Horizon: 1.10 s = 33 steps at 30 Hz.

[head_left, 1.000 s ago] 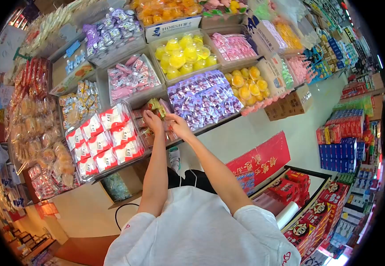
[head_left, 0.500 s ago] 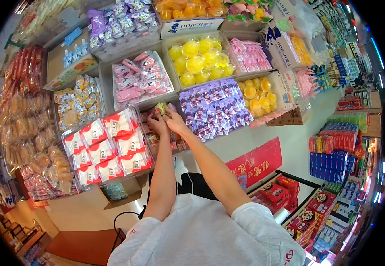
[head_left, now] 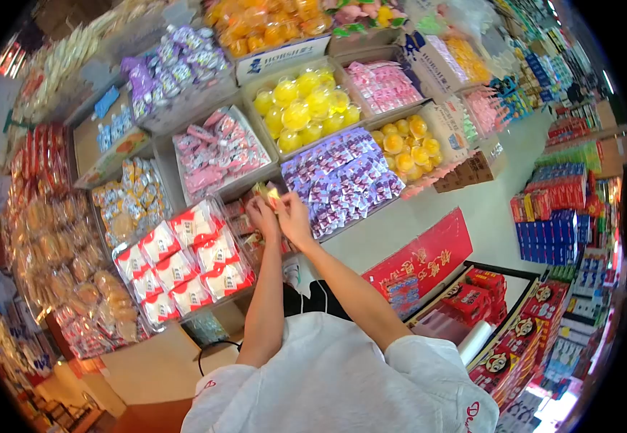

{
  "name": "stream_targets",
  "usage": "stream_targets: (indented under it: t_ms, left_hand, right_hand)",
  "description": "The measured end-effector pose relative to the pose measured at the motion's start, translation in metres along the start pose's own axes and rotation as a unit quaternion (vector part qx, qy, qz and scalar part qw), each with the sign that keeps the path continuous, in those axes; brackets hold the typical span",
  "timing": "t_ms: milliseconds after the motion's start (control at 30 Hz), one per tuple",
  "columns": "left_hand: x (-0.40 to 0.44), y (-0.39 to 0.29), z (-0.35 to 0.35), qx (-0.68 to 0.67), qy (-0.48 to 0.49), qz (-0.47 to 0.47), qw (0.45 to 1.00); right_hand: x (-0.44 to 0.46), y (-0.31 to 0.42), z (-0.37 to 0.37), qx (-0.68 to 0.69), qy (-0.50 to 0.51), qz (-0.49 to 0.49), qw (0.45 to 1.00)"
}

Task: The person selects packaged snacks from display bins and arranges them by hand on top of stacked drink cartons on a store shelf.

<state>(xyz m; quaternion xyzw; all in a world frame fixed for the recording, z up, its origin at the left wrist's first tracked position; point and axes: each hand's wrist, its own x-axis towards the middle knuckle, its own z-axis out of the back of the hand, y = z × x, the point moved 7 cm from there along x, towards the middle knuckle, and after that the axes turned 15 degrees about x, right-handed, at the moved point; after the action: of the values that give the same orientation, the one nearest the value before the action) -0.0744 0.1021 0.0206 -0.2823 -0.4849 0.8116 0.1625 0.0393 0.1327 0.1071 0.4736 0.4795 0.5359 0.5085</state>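
Moved since the earlier frame: head view has tilted, so the display stand [head_left: 360,219] now slants more, its front edge climbing to the right; both hands stay close together over the same part of that edge; a brighter yellow patch now shows between them.
Display stand: rows of bins step back from the front edge; yellow cups [head_left: 297,114] fill one bin in a row behind, with pink packets [head_left: 216,159] to their left.
Red-and-white packs [head_left: 178,271]: stacked flat under clear plastic along the front edge, just left of the hands.
Purple packets [head_left: 342,180]: spread in overlapping rows along the front edge, just right of the hands; orange-yellow cups [head_left: 408,148] lie beyond them, toward the right front corner.
Right hand [head_left: 295,221]: fingers bent, tips pinching the yellow packet.
Left hand [head_left: 263,218]: fingers curled beside the right, at the same packet; whether they grip it, I cannot tell.
Small reddish packets [head_left: 238,219]: partly hidden beneath the hands.
Yellow packet [head_left: 274,195]: at the fingertips, above the front edge, between red-and-white packs and purple packets; its print is too small to read.
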Motion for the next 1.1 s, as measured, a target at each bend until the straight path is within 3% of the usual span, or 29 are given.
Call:
stream_targets:
  t_ms: [33, 100, 167, 367, 467, 500, 600, 800, 1100]
  left_hand:
    - [-0.016, -0.015, -0.003, -0.127, 0.022, -0.032, 0.991]
    - [-0.038, -0.027, -0.019, -0.092, 0.153, -0.091, 0.980]
    - [-0.069, -0.029, -0.041, -0.073, 0.211, -0.190, 0.956]
    - [-0.188, -0.061, -0.083, -0.059, 0.490, -0.187, 0.850]
    - [-0.249, -0.051, -0.101, -0.047, 0.665, -0.035, 0.744]
    - [-0.266, -0.049, -0.106, -0.035, 0.683, -0.041, 0.728]
    - [-0.311, -0.034, -0.119, -0.084, 0.721, 0.090, 0.682]
    - [-0.402, -0.017, -0.137, -0.032, 0.764, 0.118, 0.633]
    - [-0.529, 0.021, -0.160, 0.083, 0.821, 0.046, 0.562]
  right_hand:
    - [-0.007, 0.004, 0.018, -0.039, -0.012, 0.002, 0.999]
    - [-0.031, 0.009, 0.058, 0.074, -0.060, 0.007, 0.995]
    - [-0.055, 0.016, 0.104, 0.161, -0.123, -0.011, 0.979]
    - [-0.133, 0.023, 0.223, 0.262, -0.250, -0.077, 0.929]
    - [-0.175, 0.019, 0.263, 0.238, -0.276, -0.112, 0.925]
    - [-0.187, 0.020, 0.273, 0.241, -0.300, -0.103, 0.917]
    - [-0.225, 0.018, 0.295, 0.219, -0.359, -0.116, 0.900]
    - [-0.288, 0.009, 0.362, 0.207, -0.444, -0.115, 0.864]
    - [-0.376, 0.010, 0.463, 0.159, -0.536, -0.083, 0.825]
